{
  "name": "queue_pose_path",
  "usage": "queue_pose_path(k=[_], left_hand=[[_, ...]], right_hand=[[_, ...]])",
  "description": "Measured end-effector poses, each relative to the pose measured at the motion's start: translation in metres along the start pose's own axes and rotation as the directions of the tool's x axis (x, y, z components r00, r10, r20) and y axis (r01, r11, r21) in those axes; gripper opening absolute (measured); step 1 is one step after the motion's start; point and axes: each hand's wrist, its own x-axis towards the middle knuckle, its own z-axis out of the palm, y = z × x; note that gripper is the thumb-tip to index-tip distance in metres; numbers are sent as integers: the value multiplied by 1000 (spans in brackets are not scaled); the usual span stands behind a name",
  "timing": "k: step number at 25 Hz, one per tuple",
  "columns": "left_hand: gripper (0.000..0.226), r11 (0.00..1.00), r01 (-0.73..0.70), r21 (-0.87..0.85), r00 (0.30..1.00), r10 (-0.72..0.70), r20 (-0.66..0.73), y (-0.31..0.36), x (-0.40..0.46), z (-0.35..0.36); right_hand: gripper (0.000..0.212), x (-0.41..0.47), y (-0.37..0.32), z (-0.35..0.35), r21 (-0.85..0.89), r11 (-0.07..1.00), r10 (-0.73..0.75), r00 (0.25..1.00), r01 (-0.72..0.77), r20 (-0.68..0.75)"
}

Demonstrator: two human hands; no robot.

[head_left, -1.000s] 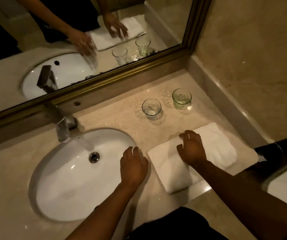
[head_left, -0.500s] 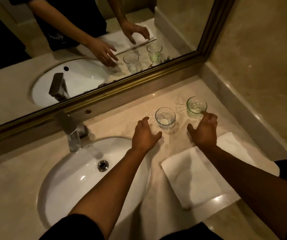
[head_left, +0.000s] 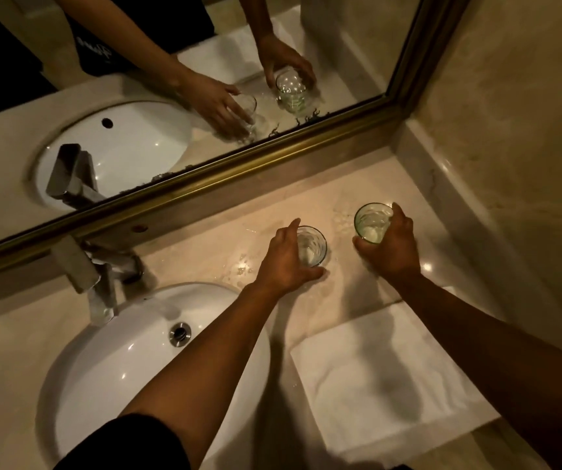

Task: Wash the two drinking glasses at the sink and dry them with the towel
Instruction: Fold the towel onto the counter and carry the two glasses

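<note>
Left hand point(head_left: 284, 257) wrapped around the clear drinking glass point(head_left: 311, 245), fingers on its left and far side, thumb at the base, glass upright on the wet marble countertop point(head_left: 211, 239) just right of the white oval sink basin point(head_left: 113, 364). Right hand point(head_left: 389, 247) grips the green-tinted drinking glass point(head_left: 371, 222) from its right side, glass upright and near the first one but apart; can't tell if either is lifted off the counter. Folded white towel point(head_left: 367, 378) lies flat nearer the person under the right forearm, chrome faucet point(head_left: 99, 279) behind the basin, gold-framed mirror point(head_left: 238, 167) along the back.
</note>
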Motion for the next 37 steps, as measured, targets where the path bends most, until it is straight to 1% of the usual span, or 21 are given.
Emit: queue_pose_path(k=[3,5,8,11,15,18,20,23,26,27,31,37], left_hand=[[111,1000,-21,-10,1000,21,-15,5,5,6],[110,1000,-14,-15,1000,14,-23,6,4,9],[110,1000,18,-4,999,-18,-47,-3,-10,4],[109,999,52,-15,994,-54,-100,-16,-36,-10],[107,986,136,-95,971,-151,-186,-37,-94,-23],[105,972,163,-168,940,-205,-271,-54,-134,-31],[102,966,158,-205,929,-216,-301,-70,-166,-41],[100,965,158,-208,917,-222,-332,-105,-219,-58],[86,963,156,-218,895,-231,-381,-142,-275,-75],[85,959,165,-230,884,-248,-397,-154,-297,-81],[95,944,180,-276,834,-296,-466,-199,-376,-100],[92,932,216,-292,743,-351,-570,-258,-488,-133]], right_hand=[[103,8,5,-4,39,998,-38,999,39,-24],[101,11,10,-7,57,997,-40,998,43,-49],[101,0,8,0,119,991,-62,998,64,-20],[101,-24,-3,9,184,976,-122,992,115,28],[105,-76,-18,15,216,966,-178,973,144,146],[105,-111,-34,25,246,955,-217,956,167,195],[102,-141,-51,33,260,944,-258,944,201,205],[100,-188,-82,49,265,925,-334,914,272,229],[98,-242,-110,68,284,908,-382,885,308,264],[97,-264,-119,75,292,901,-399,878,321,266],[94,-343,-144,96,288,885,-447,840,366,307],[94,-447,-183,126,331,857,-504,774,395,383]])
